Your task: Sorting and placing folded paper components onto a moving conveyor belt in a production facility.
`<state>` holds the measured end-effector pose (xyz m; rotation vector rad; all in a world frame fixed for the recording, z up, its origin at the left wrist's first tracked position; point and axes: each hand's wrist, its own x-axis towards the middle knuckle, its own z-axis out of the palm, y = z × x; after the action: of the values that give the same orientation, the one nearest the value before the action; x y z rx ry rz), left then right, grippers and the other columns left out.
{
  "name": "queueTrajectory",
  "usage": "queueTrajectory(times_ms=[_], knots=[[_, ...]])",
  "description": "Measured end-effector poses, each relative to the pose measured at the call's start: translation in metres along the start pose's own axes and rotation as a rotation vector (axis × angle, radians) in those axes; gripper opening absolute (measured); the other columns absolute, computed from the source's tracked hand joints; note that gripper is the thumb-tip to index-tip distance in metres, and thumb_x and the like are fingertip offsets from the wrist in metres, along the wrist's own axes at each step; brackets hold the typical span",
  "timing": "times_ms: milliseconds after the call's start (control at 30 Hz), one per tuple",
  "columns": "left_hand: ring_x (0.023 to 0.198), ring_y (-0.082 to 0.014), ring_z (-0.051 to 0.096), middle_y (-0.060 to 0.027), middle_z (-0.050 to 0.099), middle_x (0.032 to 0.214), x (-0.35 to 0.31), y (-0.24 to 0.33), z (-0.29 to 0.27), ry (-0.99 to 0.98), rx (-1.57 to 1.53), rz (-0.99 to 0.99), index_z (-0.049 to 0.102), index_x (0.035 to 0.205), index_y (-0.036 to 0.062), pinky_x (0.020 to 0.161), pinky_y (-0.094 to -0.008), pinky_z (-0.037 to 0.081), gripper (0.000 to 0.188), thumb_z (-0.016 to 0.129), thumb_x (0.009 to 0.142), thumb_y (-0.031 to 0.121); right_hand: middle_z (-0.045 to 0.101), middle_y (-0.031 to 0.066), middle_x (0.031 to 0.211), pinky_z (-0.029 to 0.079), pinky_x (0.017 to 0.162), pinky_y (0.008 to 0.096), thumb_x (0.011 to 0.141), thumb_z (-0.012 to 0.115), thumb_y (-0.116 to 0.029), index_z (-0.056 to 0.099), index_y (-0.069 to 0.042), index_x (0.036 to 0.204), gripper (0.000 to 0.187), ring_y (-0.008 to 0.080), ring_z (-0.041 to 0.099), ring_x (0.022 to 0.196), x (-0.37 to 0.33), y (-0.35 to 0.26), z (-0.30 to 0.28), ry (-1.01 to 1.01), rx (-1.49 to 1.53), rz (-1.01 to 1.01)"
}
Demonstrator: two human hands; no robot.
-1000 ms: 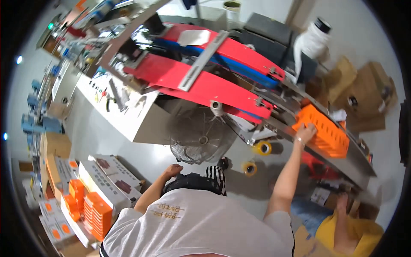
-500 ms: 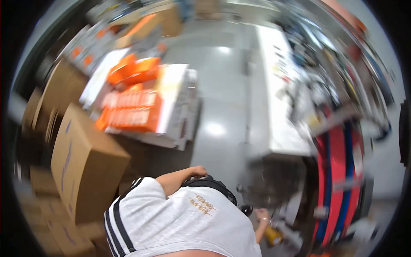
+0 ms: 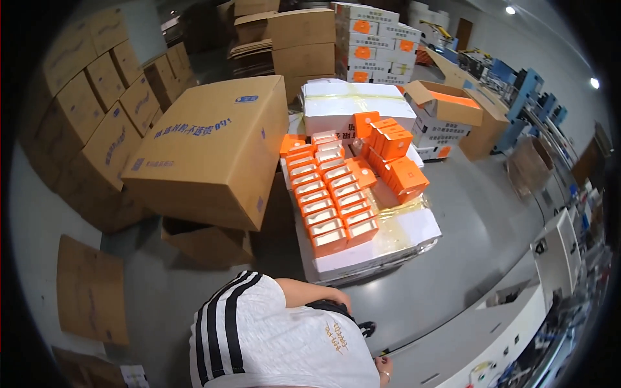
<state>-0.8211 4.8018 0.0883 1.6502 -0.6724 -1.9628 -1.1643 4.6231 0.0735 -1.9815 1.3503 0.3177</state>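
The left hand (image 3: pixel 343 301) lies at the waist, the right hand (image 3: pixel 383 365) at its five o'clock; whether their fingers are closed, I cannot tell. At twelve, orange boxes (image 3: pixel 332 199) stand on a white carton (image 3: pixel 406 240); toward eleven, a brown carton (image 3: pixel 207 145).

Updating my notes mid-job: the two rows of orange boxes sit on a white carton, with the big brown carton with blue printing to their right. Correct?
The side is wrong: the head view shows the big brown carton to their left. The two rows of orange boxes do sit on a white carton.
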Motion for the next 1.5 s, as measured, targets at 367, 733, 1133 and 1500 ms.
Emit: queueTrajectory(times_ms=[367,733,1133,1500], knots=[[0.048,-0.0179,0.052,-0.0100,0.057,0.058,0.154,0.251,-0.038,0.466,0.210,0.240,0.062,0.083,0.0044,0.043,-0.0354,0.042,0.031,0.053,0.078,0.033,0.064,0.0152,0.093,0.047,0.079,0.0387,0.073,0.068,-0.037,0.059,-0.004,0.102,0.045,0.0285,0.061,0.088,0.204,0.000,-0.203,-0.117,0.034,-0.068],[0.047,-0.0099,0.049,-0.0016,0.054,0.059,0.266,0.448,-0.176,0.536,-0.424,0.113,0.056,0.073,0.0071,0.043,-0.0230,0.037,0.023,0.052,0.086,0.026,0.058,0.0168,0.113,0.044,0.089,0.0402,0.077,0.060,-0.031,0.056,-0.007,0.115,0.045,0.0319,0.054,0.106,0.499,-0.222,-0.453,-0.023,-0.093,-0.333],[0.069,-0.0123,0.056,-0.0042,0.058,0.077,0.501,0.873,-0.439,0.505,0.194,0.260,0.059,0.091,0.0045,0.058,-0.0249,0.045,0.025,0.055,0.082,0.027,0.061,0.0160,0.109,0.045,0.087,0.0392,0.077,0.058,-0.049,0.061,-0.009,0.108,0.051,0.0299,0.057,0.103,0.847,-0.257,-0.583,-0.391,-0.223,-0.095],[0.059,-0.0101,0.046,0.0009,0.052,0.066,0.830,1.120,-0.540,0.166,0.365,0.312,0.056,0.085,0.0083,0.054,-0.0270,0.040,0.026,0.051,0.086,0.034,0.063,0.0141,0.094,0.049,0.067,0.0369,0.082,0.054,-0.043,0.063,-0.010,0.103,0.040,0.0197,0.060,0.087,1.188,-0.229,-0.722,-0.542,0.495,0.231]])
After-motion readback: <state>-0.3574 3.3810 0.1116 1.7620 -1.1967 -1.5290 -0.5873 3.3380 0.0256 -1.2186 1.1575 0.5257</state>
